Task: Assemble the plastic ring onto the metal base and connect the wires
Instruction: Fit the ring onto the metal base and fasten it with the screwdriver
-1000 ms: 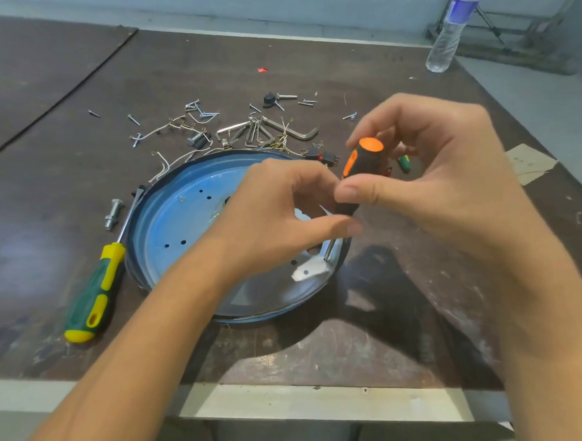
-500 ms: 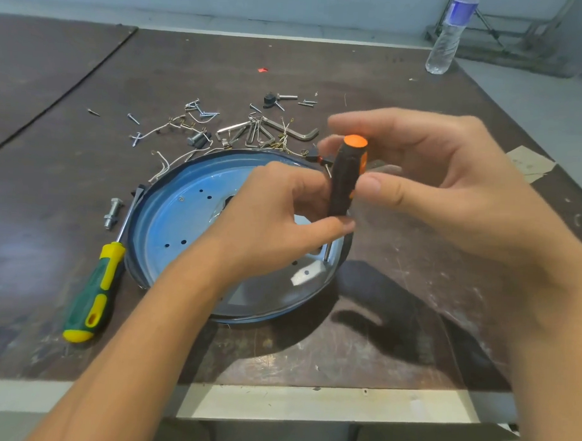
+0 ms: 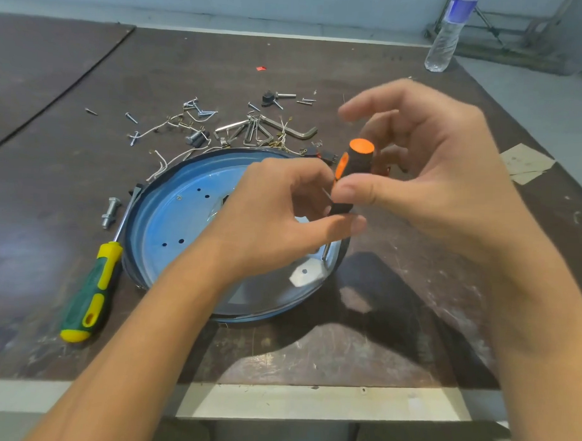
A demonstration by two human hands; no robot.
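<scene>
The screwdriver (image 3: 352,171) stands nearly upright over the right inner edge of the base (image 3: 184,223). Its long axis runs from the orange cap down to a tip that meets the base just beside the bracket (image 3: 306,275). The screw itself is too small to make out. The work spot therefore lies straight below both grips, along the shaft.

The left hand (image 3: 273,219) is the lower and nearer one, reaching across the base and pinching the neck of the handle between thumb and curled fingers. The right hand (image 3: 426,172) comes in from the base's right, thumb pressed on the handle and fingers curled loosely behind it, the index finger lifted off and blurred.

The ring (image 3: 127,254) sits as a dark band round the base's rim. The wires (image 3: 159,166) lie loose just beyond the far left rim, unconnected, I judge.
</scene>
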